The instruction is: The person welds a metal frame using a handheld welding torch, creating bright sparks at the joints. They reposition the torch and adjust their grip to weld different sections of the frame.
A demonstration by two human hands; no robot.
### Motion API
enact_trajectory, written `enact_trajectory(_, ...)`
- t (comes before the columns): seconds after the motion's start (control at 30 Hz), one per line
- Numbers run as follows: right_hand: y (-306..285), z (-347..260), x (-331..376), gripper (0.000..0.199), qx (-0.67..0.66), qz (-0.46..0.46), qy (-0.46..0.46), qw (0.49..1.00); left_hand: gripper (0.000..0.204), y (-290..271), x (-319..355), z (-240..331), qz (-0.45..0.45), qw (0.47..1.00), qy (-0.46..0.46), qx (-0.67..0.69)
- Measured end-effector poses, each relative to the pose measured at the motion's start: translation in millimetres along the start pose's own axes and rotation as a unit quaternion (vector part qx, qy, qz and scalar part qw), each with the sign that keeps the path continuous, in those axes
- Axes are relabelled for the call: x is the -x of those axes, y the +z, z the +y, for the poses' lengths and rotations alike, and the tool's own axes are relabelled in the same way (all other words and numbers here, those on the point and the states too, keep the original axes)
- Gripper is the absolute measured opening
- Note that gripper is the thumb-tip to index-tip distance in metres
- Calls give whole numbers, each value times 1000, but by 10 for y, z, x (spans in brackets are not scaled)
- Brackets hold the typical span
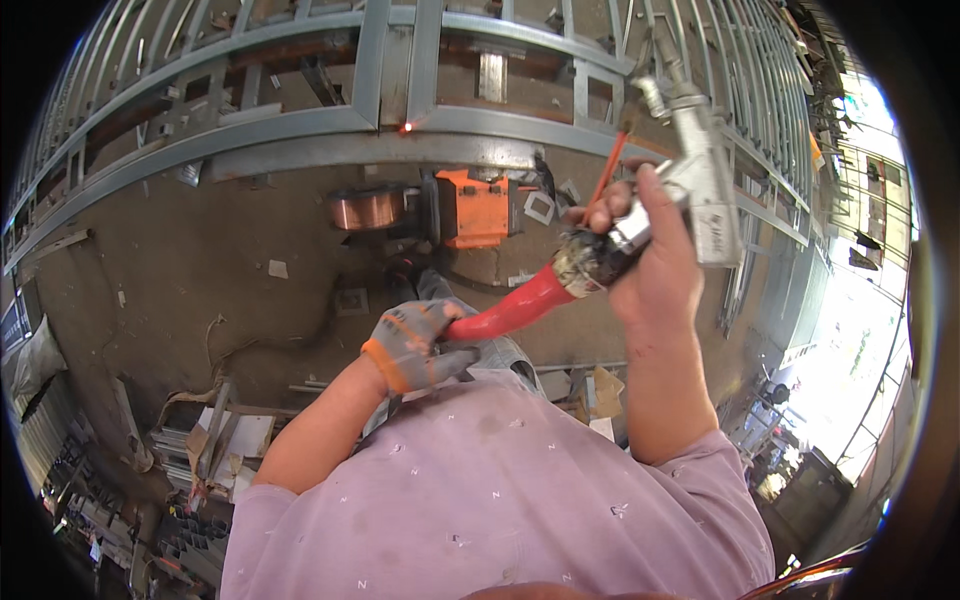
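A silver handheld welding gun [706, 180] is in my bare right hand [665, 250], whose fingers wrap its handle. Its nozzle points up and away, over the galvanised metal frame [520, 128]. Dark tape joins the handle's lower end to a thick red cable sleeve [515, 305], which curves down to the left. Around the sleeve's lower end closes my left hand [415, 345], in a grey and orange glove. An orange tube [610, 168] runs beside the gun near my right fingers. A small red light spot shows on the frame's near edge, left of the gun.
Below the frame, a copper wire spool [368, 210] sits beside an orange machine [478, 208] on the floor. Metal offcuts [215, 440] lie at lower left. Metal bars of the frame stretch across the far side. Cardboard scraps [603, 392] are by my right arm.
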State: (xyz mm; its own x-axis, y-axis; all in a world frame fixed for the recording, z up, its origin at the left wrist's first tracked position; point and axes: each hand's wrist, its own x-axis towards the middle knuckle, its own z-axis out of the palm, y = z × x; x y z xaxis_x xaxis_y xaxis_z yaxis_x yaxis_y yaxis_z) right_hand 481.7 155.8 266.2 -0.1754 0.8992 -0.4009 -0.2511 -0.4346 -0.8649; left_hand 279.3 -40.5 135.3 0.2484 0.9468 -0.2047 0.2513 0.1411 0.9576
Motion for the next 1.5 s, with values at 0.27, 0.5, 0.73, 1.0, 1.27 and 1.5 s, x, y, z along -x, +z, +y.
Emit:
enact_trajectory(0.27, 183, 42, -8, 30, -86, 18, 145, 986, 25, -432, 935, 1040, 108, 990, -81, -47)
enact_trajectory(0.5, 307, 2, -600, 34, -64, -89, 243, 964, 22, -657, 877, 2150, 175, 980, -90, -29)
enact_trajectory(0.73, 192, -387, -1026, 40, -24, -214, 242, 946, 24, -574, 536, 2814, 243, 957, -158, -18)
enact_trajectory(1.0, -92, -817, -909, 52, -36, -200, 257, 945, 28, -500, 472, 2920, 234, 962, -139, -9)
enact_trajectory(1.27, 72, -1029, -521, 48, -5, -211, 197, 957, 29, -604, 762, 2961, 225, 971, -74, 0)
enact_trajectory(1.5, 354, -994, -463, 50, -14, -214, 214, 953, 32, -780, 877, 3227, 215, 964, -148, 50)
